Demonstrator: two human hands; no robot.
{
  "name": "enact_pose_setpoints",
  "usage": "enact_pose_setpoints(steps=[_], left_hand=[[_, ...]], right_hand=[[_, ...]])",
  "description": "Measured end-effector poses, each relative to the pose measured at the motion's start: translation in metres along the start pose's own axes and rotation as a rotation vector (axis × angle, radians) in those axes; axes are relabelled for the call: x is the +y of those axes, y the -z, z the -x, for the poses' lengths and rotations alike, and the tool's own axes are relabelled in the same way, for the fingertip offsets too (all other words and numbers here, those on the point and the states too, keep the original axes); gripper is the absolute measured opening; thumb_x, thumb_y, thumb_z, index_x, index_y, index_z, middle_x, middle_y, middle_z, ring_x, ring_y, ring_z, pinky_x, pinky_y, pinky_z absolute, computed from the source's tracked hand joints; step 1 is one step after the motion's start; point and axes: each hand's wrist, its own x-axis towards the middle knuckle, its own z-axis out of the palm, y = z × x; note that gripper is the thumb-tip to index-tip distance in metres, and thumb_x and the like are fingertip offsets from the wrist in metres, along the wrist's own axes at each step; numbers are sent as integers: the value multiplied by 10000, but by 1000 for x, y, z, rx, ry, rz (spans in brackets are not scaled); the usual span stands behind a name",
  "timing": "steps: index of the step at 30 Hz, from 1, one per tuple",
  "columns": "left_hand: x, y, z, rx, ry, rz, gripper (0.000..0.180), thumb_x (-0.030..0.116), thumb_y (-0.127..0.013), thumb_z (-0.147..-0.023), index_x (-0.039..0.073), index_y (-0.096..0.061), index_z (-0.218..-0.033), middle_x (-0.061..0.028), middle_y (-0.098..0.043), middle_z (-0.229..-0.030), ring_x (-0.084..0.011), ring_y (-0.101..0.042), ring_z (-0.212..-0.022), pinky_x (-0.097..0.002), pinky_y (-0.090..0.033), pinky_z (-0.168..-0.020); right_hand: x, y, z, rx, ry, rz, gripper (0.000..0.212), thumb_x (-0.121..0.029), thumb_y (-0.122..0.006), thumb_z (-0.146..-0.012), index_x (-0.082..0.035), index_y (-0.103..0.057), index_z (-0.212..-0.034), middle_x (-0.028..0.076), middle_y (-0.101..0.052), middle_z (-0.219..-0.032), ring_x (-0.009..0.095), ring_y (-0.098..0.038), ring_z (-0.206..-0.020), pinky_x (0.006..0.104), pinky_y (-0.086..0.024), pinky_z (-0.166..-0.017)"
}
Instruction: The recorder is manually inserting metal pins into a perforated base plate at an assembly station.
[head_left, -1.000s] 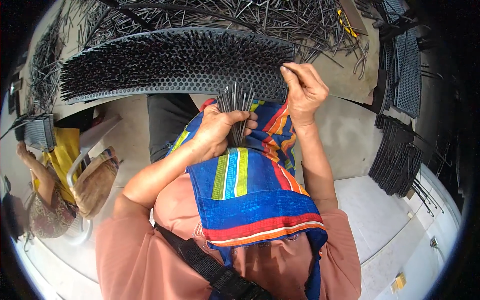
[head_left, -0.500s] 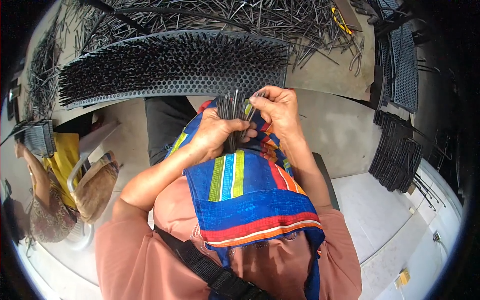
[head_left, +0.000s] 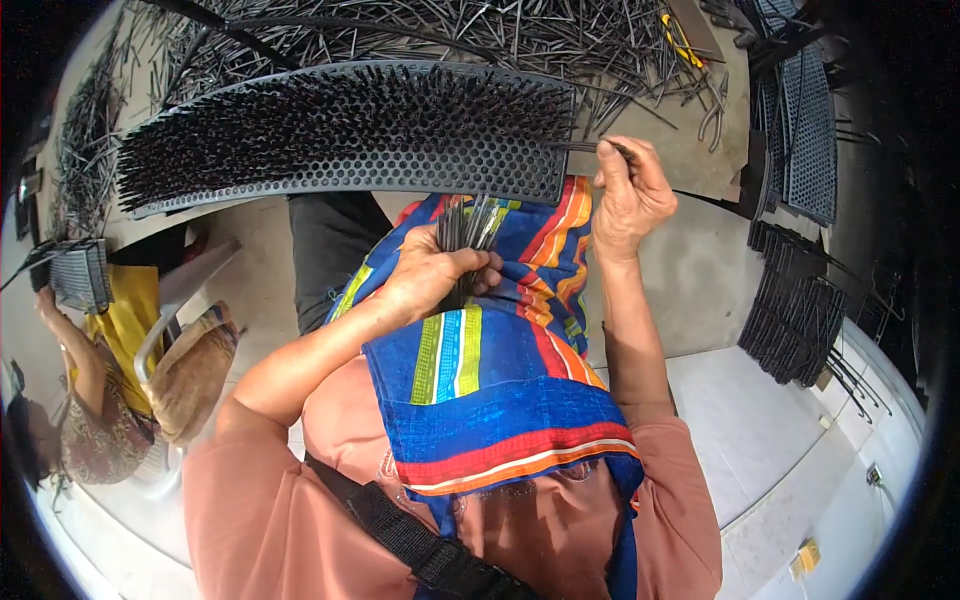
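Observation:
My left hand is closed round an upright bundle of thin black rods above my lap. My right hand pinches a few thin black rods by one end; their other ends point left, over the right end of a long curved black panel. That perforated panel lies across the table's near edge. Black rods stand packed in most of its holes, while the near rows of holes are bare. Whether the pinched rods touch the panel I cannot tell.
Loose black rods are heaped behind the panel on the table. Yellow-handled pliers and grey pliers lie at the right. More perforated panels and a black rod stack stand farther right. Another person works at the left.
My right hand has moved from the bundle up and right to the panel's right end, with a few rods between its fingers. My left hand keeps hold of the bundle almost in place.

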Motion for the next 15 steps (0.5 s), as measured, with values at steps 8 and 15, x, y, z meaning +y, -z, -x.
enact_pose_setpoints(steps=[8,15], left_hand=[[9,-7,-3,59,-9,150,104,-62,-626,-840,-59,-628,-944,-169,-687,-863,-224,-686,-684,-302,-582,-574],[8,-8,-2,64,-40,151,84,-60,-611,-849,-68,-642,-927,-168,-691,-853,-218,-691,-694,-301,-590,-593]], right_hand=[[-3,-1,-7,8,91,49,90,37,-717,-805,30,-684,-888,45,-625,-838,58,-516,-582,185,-402,-515],[7,0,-6,-5,166,192,67,39,-724,-770,25,-690,-826,31,-618,-744,58,-511,-588,202,-392,-521]])
